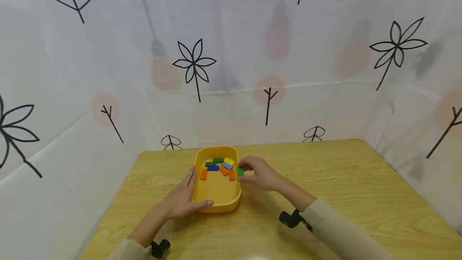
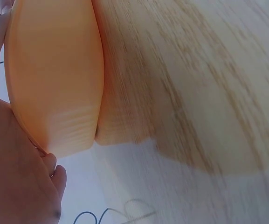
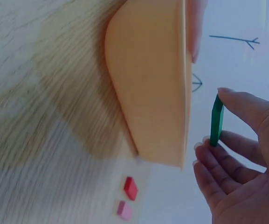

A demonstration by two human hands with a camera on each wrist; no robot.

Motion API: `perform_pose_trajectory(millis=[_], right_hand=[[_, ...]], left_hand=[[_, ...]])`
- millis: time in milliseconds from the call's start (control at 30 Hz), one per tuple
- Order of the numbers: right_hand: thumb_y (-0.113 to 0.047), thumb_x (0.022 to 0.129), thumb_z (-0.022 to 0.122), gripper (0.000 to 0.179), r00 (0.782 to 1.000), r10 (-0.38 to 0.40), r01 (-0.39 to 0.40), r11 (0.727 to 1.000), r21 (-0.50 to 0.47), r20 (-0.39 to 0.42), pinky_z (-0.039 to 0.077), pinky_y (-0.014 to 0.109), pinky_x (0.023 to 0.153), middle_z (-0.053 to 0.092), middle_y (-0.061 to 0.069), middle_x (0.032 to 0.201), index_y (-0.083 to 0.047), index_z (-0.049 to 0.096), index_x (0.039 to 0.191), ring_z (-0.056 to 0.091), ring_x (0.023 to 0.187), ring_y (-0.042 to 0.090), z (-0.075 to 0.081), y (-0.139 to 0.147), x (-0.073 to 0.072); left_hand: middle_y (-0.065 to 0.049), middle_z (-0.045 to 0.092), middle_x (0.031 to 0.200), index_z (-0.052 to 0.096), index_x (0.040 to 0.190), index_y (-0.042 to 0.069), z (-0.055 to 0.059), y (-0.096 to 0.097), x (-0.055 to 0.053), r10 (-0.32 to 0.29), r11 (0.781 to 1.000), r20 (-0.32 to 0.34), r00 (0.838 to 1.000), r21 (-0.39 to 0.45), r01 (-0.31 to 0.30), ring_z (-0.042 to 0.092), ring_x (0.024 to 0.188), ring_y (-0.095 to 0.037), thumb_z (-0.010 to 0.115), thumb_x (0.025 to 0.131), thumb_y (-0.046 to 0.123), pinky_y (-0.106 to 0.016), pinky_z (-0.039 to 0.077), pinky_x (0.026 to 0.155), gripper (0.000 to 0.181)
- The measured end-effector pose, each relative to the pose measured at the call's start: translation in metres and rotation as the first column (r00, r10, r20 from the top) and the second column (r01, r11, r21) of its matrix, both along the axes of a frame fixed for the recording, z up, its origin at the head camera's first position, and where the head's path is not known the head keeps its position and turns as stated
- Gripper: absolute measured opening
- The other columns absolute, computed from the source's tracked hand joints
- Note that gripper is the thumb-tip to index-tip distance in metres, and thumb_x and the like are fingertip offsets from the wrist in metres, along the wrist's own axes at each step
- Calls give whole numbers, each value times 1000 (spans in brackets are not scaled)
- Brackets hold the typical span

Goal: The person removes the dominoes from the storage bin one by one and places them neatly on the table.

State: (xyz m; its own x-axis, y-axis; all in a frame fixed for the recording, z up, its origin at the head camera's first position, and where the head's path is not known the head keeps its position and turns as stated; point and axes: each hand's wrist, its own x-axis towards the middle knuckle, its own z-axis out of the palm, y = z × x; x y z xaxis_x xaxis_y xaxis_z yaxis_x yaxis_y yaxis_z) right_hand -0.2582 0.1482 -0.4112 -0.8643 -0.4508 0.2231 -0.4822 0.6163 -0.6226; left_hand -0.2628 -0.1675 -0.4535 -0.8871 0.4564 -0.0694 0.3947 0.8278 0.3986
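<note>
A yellow plastic tray (image 1: 215, 194) stands on the wooden table, with several flat domino-like blocks lying in its far half, among them a yellow block (image 1: 229, 161) and a blue block (image 1: 213, 168). My left hand (image 1: 181, 200) rests along the tray's left side, fingers fairly straight on the rim and thumb over the near edge. Just above the right rim, my right hand (image 1: 261, 173) pinches a green block (image 3: 217, 120) between thumb and fingertips. The right wrist view shows the block on edge, beside the rim.
A red block (image 3: 130, 188) and a pink block (image 3: 124, 210) lie on the table beyond the tray in the right wrist view. White patterned cloth (image 1: 231, 119) hangs behind the wooden table (image 1: 343, 196) and along its sides.
</note>
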Motion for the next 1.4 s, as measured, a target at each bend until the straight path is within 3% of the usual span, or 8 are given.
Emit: perform_pose_trajectory(millis=[167,367,600,767,1067,1400], right_hand=[[-18,93,78,34,1000,-4,4,1000,13,-23,53,50,94,67,9,113,1,67,119,61,101,26,0,17,-3],[-16,93,78,32,999,-18,20,999,43,-45,53,48,91,66,12,110,2,67,116,61,100,30,-2,34,-11],[-9,93,76,30,997,-46,50,997,62,-68,53,55,91,65,18,110,6,66,116,61,102,41,-16,57,-29],[-6,94,73,27,995,-97,99,993,57,-29,53,52,87,63,22,112,8,66,115,61,100,40,-28,71,-45],[-5,97,69,35,966,-203,199,979,40,160,57,45,84,60,25,124,10,61,128,63,108,38,-44,73,-71],[-5,93,74,30,964,-221,209,973,94,149,56,47,86,63,22,115,7,65,118,62,107,40,-55,72,-86]], left_hand=[[-8,-6,172,4,164,6,1,1,0,-3,1000,-2,1000,-6,3,23,153,-38,59,87,78,-56,31,119,120],[-9,-5,172,3,165,6,0,0,-1,-8,1000,-4,1000,-4,8,22,154,-37,59,86,78,-56,31,119,120],[-7,-6,172,3,165,6,-1,-2,0,-3,1000,4,1000,-8,3,22,154,-37,59,86,79,-56,31,119,120],[-7,-6,172,1,165,7,0,-2,1,-11,1000,6,1000,-2,11,21,154,-35,59,86,78,-55,31,119,121],[-8,-6,172,2,165,7,4,-3,-1,-8,1000,-9,1000,-6,8,21,154,-37,59,85,80,-54,29,120,123],[-7,-6,172,1,165,8,2,-2,-1,-8,1000,-1,1000,-5,8,21,154,-36,54,82,86,-54,30,119,125]])
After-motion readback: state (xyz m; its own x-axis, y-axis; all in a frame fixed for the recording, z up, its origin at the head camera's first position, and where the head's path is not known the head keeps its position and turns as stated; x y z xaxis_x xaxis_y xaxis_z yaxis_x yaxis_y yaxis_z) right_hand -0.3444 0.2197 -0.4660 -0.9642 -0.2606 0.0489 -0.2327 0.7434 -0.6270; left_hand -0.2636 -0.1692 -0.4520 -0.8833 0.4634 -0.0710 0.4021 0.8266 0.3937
